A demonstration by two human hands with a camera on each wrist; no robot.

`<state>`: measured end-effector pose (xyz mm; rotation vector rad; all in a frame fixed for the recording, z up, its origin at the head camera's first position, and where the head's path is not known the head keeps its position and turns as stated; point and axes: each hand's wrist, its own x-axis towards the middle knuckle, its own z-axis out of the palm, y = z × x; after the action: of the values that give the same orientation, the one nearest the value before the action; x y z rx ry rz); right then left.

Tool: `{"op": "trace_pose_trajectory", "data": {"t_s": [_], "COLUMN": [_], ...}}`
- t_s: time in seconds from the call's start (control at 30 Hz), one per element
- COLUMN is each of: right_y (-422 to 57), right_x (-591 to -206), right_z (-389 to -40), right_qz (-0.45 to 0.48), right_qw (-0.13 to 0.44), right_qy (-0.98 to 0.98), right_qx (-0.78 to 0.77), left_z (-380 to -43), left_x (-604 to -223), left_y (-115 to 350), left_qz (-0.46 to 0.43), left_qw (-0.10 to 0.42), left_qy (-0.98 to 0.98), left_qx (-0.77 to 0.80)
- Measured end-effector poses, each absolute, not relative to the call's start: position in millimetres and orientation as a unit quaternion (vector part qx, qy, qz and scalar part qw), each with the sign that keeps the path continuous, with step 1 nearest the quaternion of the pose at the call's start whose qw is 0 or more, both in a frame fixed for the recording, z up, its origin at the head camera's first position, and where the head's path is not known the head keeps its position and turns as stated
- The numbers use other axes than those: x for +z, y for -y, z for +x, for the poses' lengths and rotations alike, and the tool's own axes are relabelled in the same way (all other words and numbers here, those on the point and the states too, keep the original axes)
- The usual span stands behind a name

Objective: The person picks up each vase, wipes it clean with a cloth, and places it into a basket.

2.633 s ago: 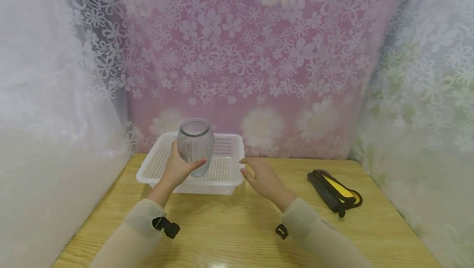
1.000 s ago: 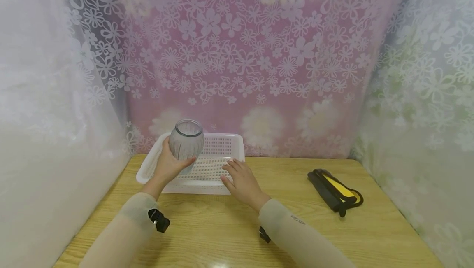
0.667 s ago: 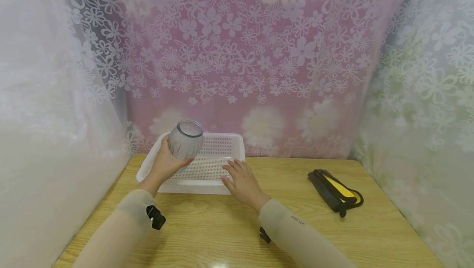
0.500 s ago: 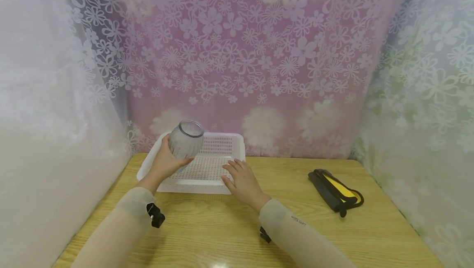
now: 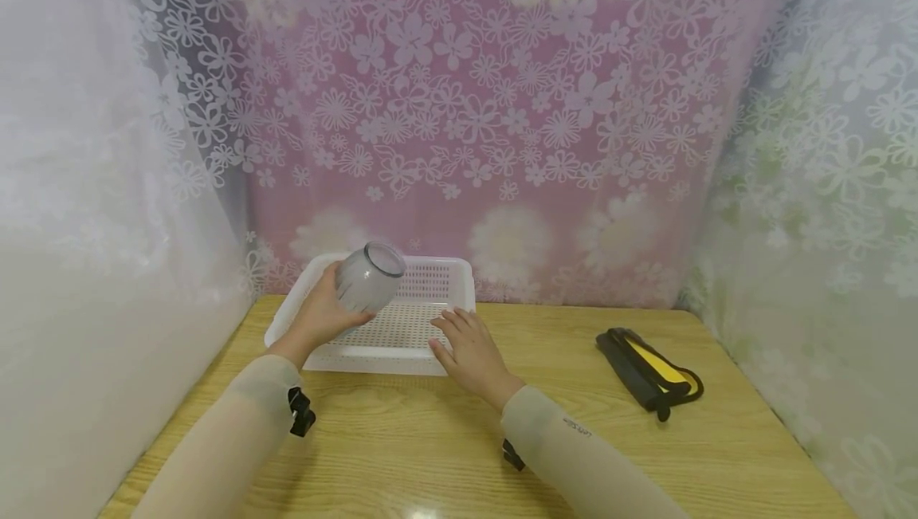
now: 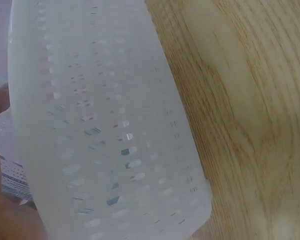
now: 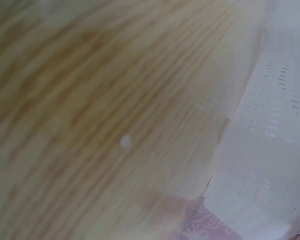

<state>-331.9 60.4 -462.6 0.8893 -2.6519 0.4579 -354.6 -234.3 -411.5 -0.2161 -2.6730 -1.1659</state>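
Note:
A clear ribbed glass vase (image 5: 371, 281) leans to the right over the left half of a white plastic basket (image 5: 373, 361), its round mouth facing up and right. My left hand (image 5: 323, 315) grips the vase's side, thumb across the front; the far fingers are hidden behind the glass. In the left wrist view the basket's slotted wall (image 6: 105, 95) covers most of the picture, with part of the left hand (image 6: 10, 215) at the edge. My right hand (image 5: 469, 350) rests over the basket's right front corner, fingers loosely extended over the rim.
On the right of the wooden table (image 5: 416, 439) lies a black and yellow pouch (image 5: 649, 375) with a loop strap. A pink flowered curtain (image 5: 488, 120) hangs behind the basket, and pale sheets (image 5: 93, 208) close off both sides.
My left hand has tipped the vase further to the right, its mouth now lower and more sideways. Earlier, my right hand moved left onto the basket's corner, where it stays.

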Motion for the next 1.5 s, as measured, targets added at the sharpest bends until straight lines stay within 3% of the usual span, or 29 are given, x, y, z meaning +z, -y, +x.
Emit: {"op": "trace_pose_trajectory", "data": {"t_s": [1.27,1.5], "right_y": [-59.8,-59.5], "right_x": [-462.5,-461.9], "right_z": [-328.6,-328.0], "right_qz": [0.302,0.304], "right_qw": [0.161,0.161], "right_qy": [0.929,0.929], "right_qx": [0.139,0.137], "left_z": [-372.8,-368.9], "left_x": [-423.4,-420.2], "left_y": [220.8,212.6], "left_qz": [-0.111,-0.108], "left_qw": [-0.016,-0.020], "left_qy": [0.971,0.980], "left_qx": [-0.212,-0.166]}}
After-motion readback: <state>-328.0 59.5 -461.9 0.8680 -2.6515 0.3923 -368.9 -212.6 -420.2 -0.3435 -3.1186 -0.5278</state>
